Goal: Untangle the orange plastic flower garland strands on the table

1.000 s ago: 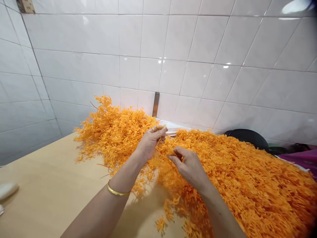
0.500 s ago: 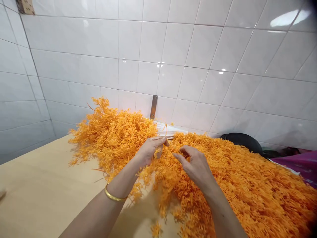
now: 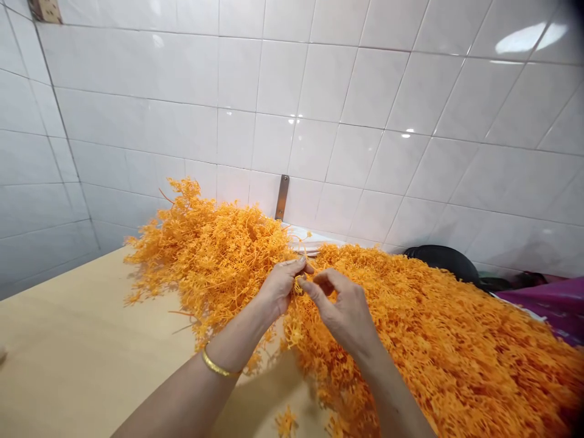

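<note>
My left hand (image 3: pixel 277 289) is closed in a pinch on an orange plastic sprig (image 3: pixel 295 331), whose stem pokes up above the fingers and whose small flowers hang below. Close against it, my right hand (image 3: pixel 343 309) has its thumb and forefinger at the sprig; what exactly lies between those fingertips is too small to make out. Behind the left hand rises a heap of orange sprigs (image 3: pixel 219 243). Under and beyond the right hand spreads a larger mass of the same orange sprigs (image 3: pixel 438 334).
Both heaps lie on a pale wooden table (image 3: pixel 73 347) against a white tiled wall (image 3: pixel 173 121). A loose orange piece (image 3: pixel 286 421) lies near the front. At the back are a metal bracket (image 3: pixel 282 198), white cloth (image 3: pixel 310 237), a round black object (image 3: pixel 444 260) and purple material (image 3: pixel 547 301).
My right hand has moved left and closed in on the sprig beside the left hand. The sprig's hanging flowers have shifted, and the left hand is slightly lower.
</note>
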The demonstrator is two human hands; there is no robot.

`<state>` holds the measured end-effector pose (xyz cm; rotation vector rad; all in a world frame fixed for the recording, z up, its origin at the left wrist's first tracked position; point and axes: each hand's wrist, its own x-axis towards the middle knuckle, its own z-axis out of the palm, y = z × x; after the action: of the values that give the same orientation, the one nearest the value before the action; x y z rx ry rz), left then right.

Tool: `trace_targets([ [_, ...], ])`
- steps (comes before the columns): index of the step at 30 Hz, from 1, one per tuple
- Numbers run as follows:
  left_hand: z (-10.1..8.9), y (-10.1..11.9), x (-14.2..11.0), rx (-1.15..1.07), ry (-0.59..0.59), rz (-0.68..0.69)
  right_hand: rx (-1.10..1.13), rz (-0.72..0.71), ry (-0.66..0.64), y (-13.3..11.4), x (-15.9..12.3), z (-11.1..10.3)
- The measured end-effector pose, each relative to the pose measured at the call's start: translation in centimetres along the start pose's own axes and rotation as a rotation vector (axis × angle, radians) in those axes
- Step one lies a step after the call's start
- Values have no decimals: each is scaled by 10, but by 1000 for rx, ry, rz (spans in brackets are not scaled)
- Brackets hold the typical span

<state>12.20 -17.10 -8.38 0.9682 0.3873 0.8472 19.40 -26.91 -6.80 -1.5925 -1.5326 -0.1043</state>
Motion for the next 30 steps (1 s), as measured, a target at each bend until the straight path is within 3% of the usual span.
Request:
trace_targets([
  [2,1,-3,1,-53,-39,-31,105,10,-78,-2,-1,5],
  [4,1,-2,1,-111,-32,-112,165,4,-71,-2,-1,8],
  [7,0,3,1,-169,22,-211,214,49,25,3,1,7],
  [11,-3,8,1,-238,-29,-286,311,156,162,16,5,2],
  [15,-2,6,1,-208,-18,-268,424,229,137,28,7,0],
  [21,3,3,-2,-188,-8,-216,270,184,-37,28,8,0],
  [26,3,-1,-2,-179,46,-200,205,166,68,27,7,-1],
  [30,2,2,-1,-269,94,-197,452,213,135,24,7,-3],
])
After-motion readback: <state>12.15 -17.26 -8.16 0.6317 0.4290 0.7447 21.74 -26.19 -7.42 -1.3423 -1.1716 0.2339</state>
